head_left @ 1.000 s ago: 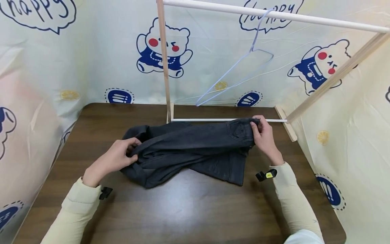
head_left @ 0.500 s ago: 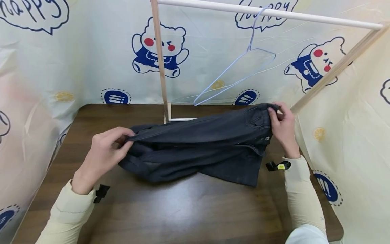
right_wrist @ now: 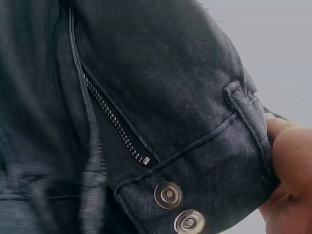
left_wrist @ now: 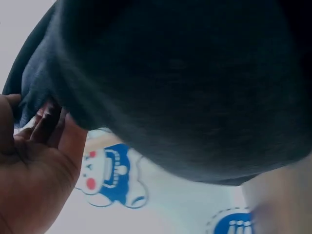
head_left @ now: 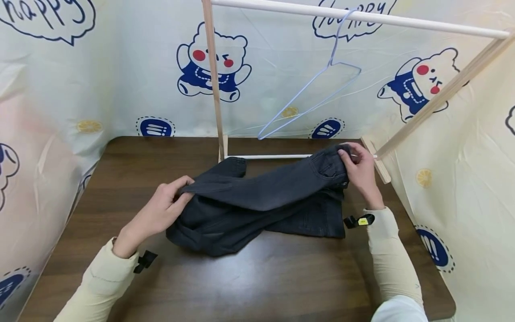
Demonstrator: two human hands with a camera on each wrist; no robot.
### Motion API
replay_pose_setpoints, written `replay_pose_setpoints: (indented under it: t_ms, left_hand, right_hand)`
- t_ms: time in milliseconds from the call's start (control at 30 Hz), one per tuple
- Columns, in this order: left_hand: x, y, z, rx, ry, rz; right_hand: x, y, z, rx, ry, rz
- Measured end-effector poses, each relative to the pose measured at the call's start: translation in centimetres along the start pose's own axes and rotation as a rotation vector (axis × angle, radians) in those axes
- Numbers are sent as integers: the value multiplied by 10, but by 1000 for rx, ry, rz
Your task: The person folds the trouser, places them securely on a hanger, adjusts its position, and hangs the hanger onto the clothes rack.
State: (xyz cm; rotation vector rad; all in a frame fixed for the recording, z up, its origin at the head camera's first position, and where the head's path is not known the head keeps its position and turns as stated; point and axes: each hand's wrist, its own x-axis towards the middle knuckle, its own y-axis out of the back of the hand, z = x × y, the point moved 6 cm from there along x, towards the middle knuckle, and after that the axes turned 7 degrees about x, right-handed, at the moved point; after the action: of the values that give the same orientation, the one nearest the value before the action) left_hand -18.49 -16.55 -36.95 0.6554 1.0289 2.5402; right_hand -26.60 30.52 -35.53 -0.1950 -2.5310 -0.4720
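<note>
Trousers point(head_left: 257, 194), one pair, two hands point(head_left: 158, 212) point(head_left: 364, 176) gripping

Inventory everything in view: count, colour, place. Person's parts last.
Wood-grain table: one, brown, lower part of the head view.
Clothes rack with round rods: one, wood-toned and white, at the table's back.
Thin triangular hanger: one, pale blue, on the rack's top rod.
Bear-print sheeting: count unclear, pale with blue, red and yellow, around the table.
Denim trousers: one pair, charcoal, over the table.
Round metal buttons: two, silvery, trousers' waistband.
Toothed metal zip: one, silvery, trousers' front.
Wrist-worn devices: two, black, one per arm.
Long sleeves: two, cream, forearms.
Left hand: one, bare, pinching the trousers.
Right hand: one, bare, gripping the waistband.
</note>
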Motion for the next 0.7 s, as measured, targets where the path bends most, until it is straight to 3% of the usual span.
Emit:
replay_pose_setpoints:
  t_ms: [100, 233, 367, 500, 600, 700]
  left_hand:
    - [-6, -12, -9, -24, 46, -99]
    - [-15, -22, -15, 43, 72, -210]
    - [-22, -28, -20, 36, 31, -246]
    - [-30, -33, -23, -37, 2, -303]
    - [-35, -32, -22, -71, -21, -294]
    - [-37, -24, -17, -53, -71, -198]
  right_hand:
    - [-7, -9, 10, -10, -64, -43]
    - [-16, -15, 22, -20, -121, -87]
    - [-27, -14, 55, -23, -224, -155]
    - [-40, -14, 82, -102, -340, -309]
    - [-52, -13, 89, -131, -416, -456]
    - [-61, -9, 93, -98, -448, -560]
